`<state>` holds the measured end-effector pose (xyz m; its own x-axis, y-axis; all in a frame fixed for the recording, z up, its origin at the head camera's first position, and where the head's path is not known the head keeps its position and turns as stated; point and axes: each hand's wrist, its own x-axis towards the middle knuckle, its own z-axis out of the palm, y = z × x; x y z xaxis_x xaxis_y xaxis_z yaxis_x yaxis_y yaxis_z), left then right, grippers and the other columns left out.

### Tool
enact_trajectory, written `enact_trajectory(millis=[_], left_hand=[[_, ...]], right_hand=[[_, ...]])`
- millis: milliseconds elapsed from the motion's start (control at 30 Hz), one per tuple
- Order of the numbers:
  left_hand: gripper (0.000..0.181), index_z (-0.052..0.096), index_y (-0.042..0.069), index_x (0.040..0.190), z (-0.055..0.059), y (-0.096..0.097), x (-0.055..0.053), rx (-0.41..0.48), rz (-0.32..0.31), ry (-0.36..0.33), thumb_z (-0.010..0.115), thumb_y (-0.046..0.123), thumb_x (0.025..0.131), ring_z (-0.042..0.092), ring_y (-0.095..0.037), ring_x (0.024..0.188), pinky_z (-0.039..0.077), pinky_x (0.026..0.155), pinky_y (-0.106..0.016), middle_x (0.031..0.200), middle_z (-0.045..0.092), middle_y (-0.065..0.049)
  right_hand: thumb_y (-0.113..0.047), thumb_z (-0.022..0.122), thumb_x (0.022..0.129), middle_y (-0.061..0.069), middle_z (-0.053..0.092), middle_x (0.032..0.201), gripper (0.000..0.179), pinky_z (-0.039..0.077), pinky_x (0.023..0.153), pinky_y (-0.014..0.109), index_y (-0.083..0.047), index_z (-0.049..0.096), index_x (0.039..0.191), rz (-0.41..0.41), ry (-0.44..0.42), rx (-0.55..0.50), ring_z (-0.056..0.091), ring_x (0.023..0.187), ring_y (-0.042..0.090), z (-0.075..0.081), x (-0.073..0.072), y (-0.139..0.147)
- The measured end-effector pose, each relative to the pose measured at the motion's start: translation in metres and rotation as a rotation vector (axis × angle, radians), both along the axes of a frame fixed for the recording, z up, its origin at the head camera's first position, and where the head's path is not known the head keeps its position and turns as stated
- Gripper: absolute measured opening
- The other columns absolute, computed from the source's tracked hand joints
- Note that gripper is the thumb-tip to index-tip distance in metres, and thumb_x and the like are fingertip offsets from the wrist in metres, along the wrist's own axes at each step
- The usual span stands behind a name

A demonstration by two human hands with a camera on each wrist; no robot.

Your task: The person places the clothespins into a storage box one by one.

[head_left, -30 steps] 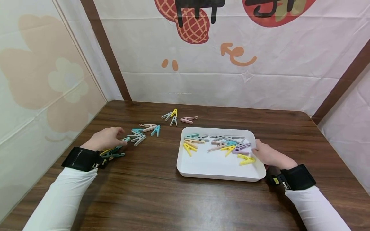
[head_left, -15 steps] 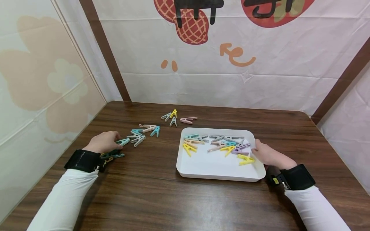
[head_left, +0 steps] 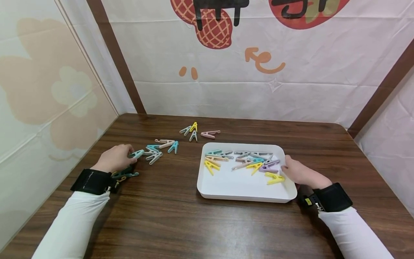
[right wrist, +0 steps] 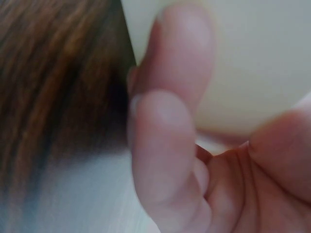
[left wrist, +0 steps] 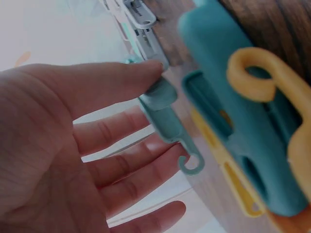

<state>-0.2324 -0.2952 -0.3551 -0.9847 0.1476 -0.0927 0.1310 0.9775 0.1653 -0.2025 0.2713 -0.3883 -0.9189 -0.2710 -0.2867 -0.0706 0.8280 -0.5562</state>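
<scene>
In the head view my left hand (head_left: 114, 158) is at the left of the table. It pinches a teal clothespin (head_left: 137, 154) between thumb and fingers; in the left wrist view this clothespin (left wrist: 167, 116) shows a small hook at its end. Beside that hand lies a dark green clothespin (head_left: 127, 175), large in the left wrist view, with a yellow hooked clothespin (left wrist: 233, 179) against it. My right hand (head_left: 302, 172) grips the right rim of a white tray (head_left: 239, 189). Several clothespins in yellow, purple, grey, teal and beige lie in the tray.
Right of the left hand is a loose group with a grey clothespin (head_left: 156, 158) and a blue clothespin (head_left: 173, 146). Farther back lie a yellow clothespin (head_left: 193, 126) and a pink clothespin (head_left: 209, 134). Fabric walls (head_left: 207, 97) stand behind and beside the wooden table (head_left: 181, 230).
My left hand has drawn back slightly to the left and pinched the teal clothespin, which has shifted left and turned, apart from the loose group. My right hand and the tray stay put.
</scene>
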Motion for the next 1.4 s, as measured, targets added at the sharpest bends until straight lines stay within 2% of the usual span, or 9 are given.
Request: enact_trajectory(millis=[200,367,500,533,700,1000,1167,1400], left_hand=[[0.037,0.057,-0.008,0.115,0.007,0.014,0.004,0.003,-0.039,0.082,0.064,0.021,0.092,0.059,-0.037,0.090,0.046,0.070,-0.050,0.105,0.059,-0.026],[0.033,0.060,-0.005,0.116,0.014,0.039,0.006,-0.015,-0.092,0.190,0.064,0.019,0.093,0.059,-0.038,0.096,0.048,0.074,-0.052,0.110,0.059,-0.025],[0.031,0.062,-0.002,0.114,0.023,0.067,0.008,-0.010,-0.180,0.279,0.067,0.019,0.091,0.059,-0.033,0.091,0.049,0.070,-0.048,0.105,0.061,-0.020],[0.030,0.062,-0.001,0.112,0.024,0.074,0.009,-0.006,-0.207,0.300,0.068,0.019,0.090,0.059,-0.029,0.085,0.048,0.066,-0.046,0.101,0.061,-0.017],[0.028,0.065,0.002,0.106,0.027,0.113,0.014,-0.004,-0.346,0.378,0.073,0.020,0.087,0.055,-0.021,0.075,0.047,0.058,-0.036,0.092,0.060,-0.009],[0.031,0.065,0.007,0.109,0.035,0.171,0.027,-0.026,-0.552,0.376,0.075,0.026,0.087,0.052,-0.016,0.073,0.045,0.058,-0.030,0.092,0.058,-0.003],[0.030,0.065,0.008,0.108,0.032,0.192,0.031,-0.050,-0.653,0.354,0.075,0.025,0.086,0.052,-0.014,0.073,0.044,0.060,-0.028,0.089,0.057,-0.001],[0.029,0.065,0.008,0.109,0.024,0.212,0.032,-0.054,-0.741,0.272,0.074,0.026,0.088,0.055,-0.015,0.076,0.047,0.063,-0.029,0.092,0.059,-0.002]], right_hand=[[-0.006,0.038,0.102,0.026,0.053,0.092,0.045,0.048,0.044,0.035,0.022,0.019,0.131,0.008,0.008,0.002,0.055,0.052,0.021,0.002,0.000,0.000],[-0.007,0.038,0.102,0.026,0.053,0.092,0.046,0.049,0.045,0.036,0.022,0.018,0.132,0.005,-0.006,-0.003,0.056,0.053,0.021,0.003,0.001,-0.001],[-0.008,0.039,0.103,0.026,0.053,0.093,0.046,0.049,0.046,0.036,0.021,0.018,0.132,0.002,-0.011,-0.001,0.055,0.053,0.021,0.002,0.001,-0.001],[-0.008,0.039,0.103,0.026,0.053,0.093,0.046,0.049,0.046,0.036,0.021,0.018,0.132,0.001,-0.011,0.000,0.055,0.052,0.021,0.002,0.001,0.000],[-0.008,0.039,0.103,0.027,0.053,0.095,0.046,0.049,0.046,0.036,0.020,0.019,0.132,0.000,-0.010,0.000,0.055,0.052,0.021,0.001,0.000,0.000],[-0.008,0.039,0.103,0.028,0.052,0.097,0.045,0.049,0.047,0.036,0.020,0.019,0.133,-0.002,-0.010,0.001,0.055,0.054,0.021,0.001,0.001,0.000],[-0.008,0.038,0.103,0.030,0.051,0.100,0.047,0.049,0.047,0.036,0.020,0.017,0.134,-0.003,-0.019,-0.005,0.055,0.056,0.022,0.002,0.002,-0.001],[-0.008,0.038,0.103,0.030,0.050,0.101,0.048,0.048,0.047,0.035,0.020,0.016,0.135,-0.008,-0.025,0.001,0.055,0.054,0.022,0.001,0.001,-0.001]])
